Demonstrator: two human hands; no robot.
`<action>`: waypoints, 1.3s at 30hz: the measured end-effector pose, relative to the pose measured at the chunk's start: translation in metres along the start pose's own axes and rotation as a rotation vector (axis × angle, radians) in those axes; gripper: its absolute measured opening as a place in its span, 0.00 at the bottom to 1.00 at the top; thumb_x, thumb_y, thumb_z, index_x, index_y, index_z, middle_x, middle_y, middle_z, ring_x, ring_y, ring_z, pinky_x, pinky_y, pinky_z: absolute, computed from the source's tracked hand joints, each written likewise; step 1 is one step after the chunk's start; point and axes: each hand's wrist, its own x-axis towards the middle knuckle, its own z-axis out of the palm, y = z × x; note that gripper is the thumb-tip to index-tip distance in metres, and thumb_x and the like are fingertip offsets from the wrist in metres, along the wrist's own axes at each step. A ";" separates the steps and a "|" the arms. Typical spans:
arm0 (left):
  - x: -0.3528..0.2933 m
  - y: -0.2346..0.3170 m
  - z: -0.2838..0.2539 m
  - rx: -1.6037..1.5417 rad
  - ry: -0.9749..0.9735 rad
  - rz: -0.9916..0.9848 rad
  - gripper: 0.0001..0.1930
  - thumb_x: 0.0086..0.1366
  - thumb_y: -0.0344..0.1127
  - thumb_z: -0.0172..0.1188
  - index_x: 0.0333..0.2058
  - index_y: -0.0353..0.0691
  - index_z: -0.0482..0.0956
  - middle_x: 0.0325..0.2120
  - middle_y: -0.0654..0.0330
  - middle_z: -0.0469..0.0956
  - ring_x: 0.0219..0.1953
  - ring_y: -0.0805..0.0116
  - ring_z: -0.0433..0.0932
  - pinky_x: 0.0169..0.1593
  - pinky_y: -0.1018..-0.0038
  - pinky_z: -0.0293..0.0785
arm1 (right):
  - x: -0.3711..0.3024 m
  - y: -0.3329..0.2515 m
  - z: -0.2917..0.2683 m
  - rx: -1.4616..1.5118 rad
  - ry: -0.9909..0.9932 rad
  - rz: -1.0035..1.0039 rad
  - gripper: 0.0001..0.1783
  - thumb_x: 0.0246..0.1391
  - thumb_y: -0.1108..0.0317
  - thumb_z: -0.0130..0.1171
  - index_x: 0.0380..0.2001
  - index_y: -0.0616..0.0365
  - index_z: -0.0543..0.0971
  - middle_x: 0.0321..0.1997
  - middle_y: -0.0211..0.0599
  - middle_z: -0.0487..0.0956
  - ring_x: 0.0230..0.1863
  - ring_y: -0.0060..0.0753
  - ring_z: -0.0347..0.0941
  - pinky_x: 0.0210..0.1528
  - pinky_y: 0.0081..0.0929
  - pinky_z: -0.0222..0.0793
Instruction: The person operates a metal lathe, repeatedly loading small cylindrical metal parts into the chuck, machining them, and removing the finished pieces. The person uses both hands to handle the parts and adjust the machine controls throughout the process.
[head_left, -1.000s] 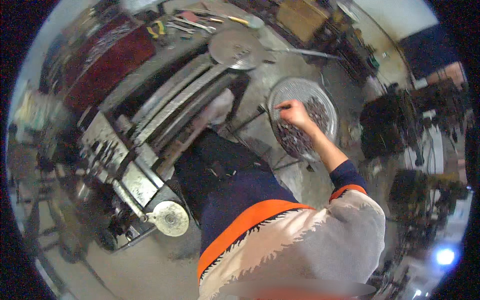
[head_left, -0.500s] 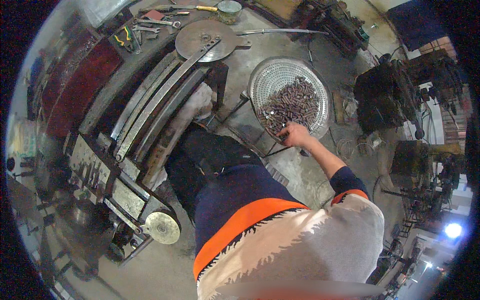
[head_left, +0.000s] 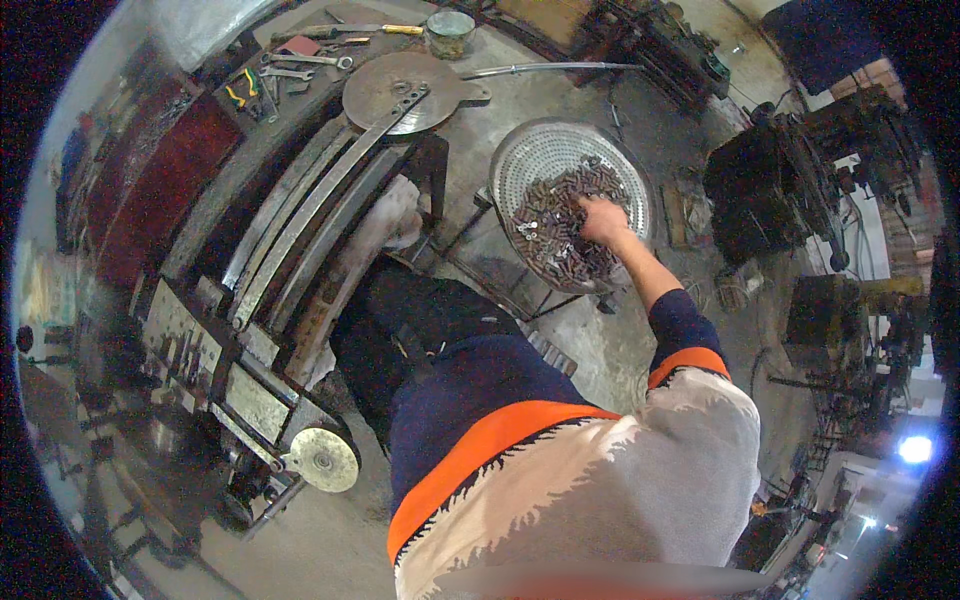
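Observation:
My right hand (head_left: 604, 221) reaches over a round perforated metal tray (head_left: 530, 150) and touches a heap of small brown cylindrical metal pieces (head_left: 590, 181). Its fingers point down and left into the heap, and the tips are lost among the pieces, so whether they grip one is hidden. A few brighter, silvery pieces (head_left: 527, 229) lie near the tray's left side. My left hand does not show.
Left of the tray stands a machine with long curved-looking metal bars (head_left: 300, 215), a round steel plate (head_left: 400, 90) and a pale disc (head_left: 324, 460). Spanners (head_left: 300, 62), yellow-handled pliers (head_left: 242, 88) and a metal tin (head_left: 450, 34) lie beyond. Dark machinery (head_left: 765, 175) stands right.
My right hand has moved from the tray's near edge farther in over the heap of metal pieces. The whole view has shifted slightly.

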 end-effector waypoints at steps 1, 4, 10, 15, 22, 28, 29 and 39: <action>-0.001 -0.001 0.000 -0.001 0.001 -0.003 0.16 0.52 0.44 0.55 0.21 0.36 0.78 0.18 0.52 0.76 0.20 0.55 0.76 0.23 0.61 0.70 | 0.005 0.003 -0.005 0.029 -0.023 0.047 0.31 0.29 0.59 0.63 0.46 0.44 0.75 0.49 0.39 0.71 0.50 0.42 0.67 0.50 0.35 0.66; -0.009 -0.004 0.001 0.007 -0.010 -0.013 0.16 0.52 0.44 0.54 0.21 0.36 0.78 0.18 0.52 0.76 0.20 0.55 0.76 0.23 0.61 0.70 | -0.004 -0.015 -0.026 0.301 -0.024 -0.027 0.26 0.31 0.62 0.60 0.42 0.52 0.77 0.40 0.47 0.76 0.41 0.45 0.74 0.44 0.34 0.70; -0.009 -0.005 -0.001 0.016 -0.015 -0.003 0.16 0.53 0.44 0.54 0.21 0.36 0.78 0.18 0.52 0.76 0.20 0.56 0.76 0.23 0.62 0.70 | -0.028 -0.055 0.040 0.828 -0.244 -0.348 0.27 0.34 0.63 0.59 0.45 0.45 0.76 0.31 0.41 0.79 0.30 0.34 0.76 0.36 0.29 0.70; -0.016 -0.008 -0.001 0.016 -0.018 -0.009 0.16 0.53 0.44 0.54 0.21 0.36 0.78 0.18 0.53 0.76 0.20 0.56 0.76 0.23 0.62 0.70 | 0.005 -0.043 0.020 0.327 -0.155 -0.192 0.38 0.29 0.59 0.61 0.53 0.42 0.68 0.49 0.46 0.72 0.48 0.45 0.70 0.50 0.35 0.66; -0.024 -0.009 0.005 -0.003 -0.034 -0.032 0.15 0.53 0.44 0.54 0.21 0.36 0.78 0.18 0.53 0.76 0.20 0.57 0.76 0.23 0.62 0.70 | 0.059 -0.032 0.006 0.210 0.082 0.023 0.36 0.31 0.59 0.60 0.51 0.52 0.70 0.50 0.53 0.70 0.54 0.45 0.66 0.56 0.33 0.61; -0.038 -0.016 0.009 0.002 -0.058 -0.045 0.15 0.53 0.44 0.53 0.21 0.36 0.78 0.18 0.53 0.76 0.20 0.57 0.76 0.23 0.62 0.70 | 0.033 -0.047 0.000 0.459 -0.169 -0.232 0.21 0.32 0.58 0.59 0.35 0.48 0.80 0.34 0.46 0.78 0.36 0.45 0.75 0.41 0.36 0.71; -0.040 -0.016 0.010 0.001 -0.059 -0.039 0.15 0.53 0.44 0.53 0.21 0.36 0.78 0.18 0.53 0.76 0.20 0.57 0.76 0.23 0.62 0.70 | 0.022 -0.053 0.010 0.500 -0.191 -0.304 0.21 0.31 0.59 0.59 0.35 0.49 0.80 0.34 0.47 0.78 0.36 0.45 0.75 0.41 0.36 0.71; -0.060 -0.047 0.021 0.030 -0.062 -0.041 0.15 0.54 0.44 0.53 0.22 0.37 0.78 0.18 0.54 0.76 0.21 0.58 0.76 0.23 0.62 0.70 | 0.077 -0.047 0.010 0.343 0.038 -0.152 0.20 0.30 0.61 0.56 0.33 0.55 0.79 0.34 0.51 0.77 0.39 0.48 0.74 0.43 0.37 0.70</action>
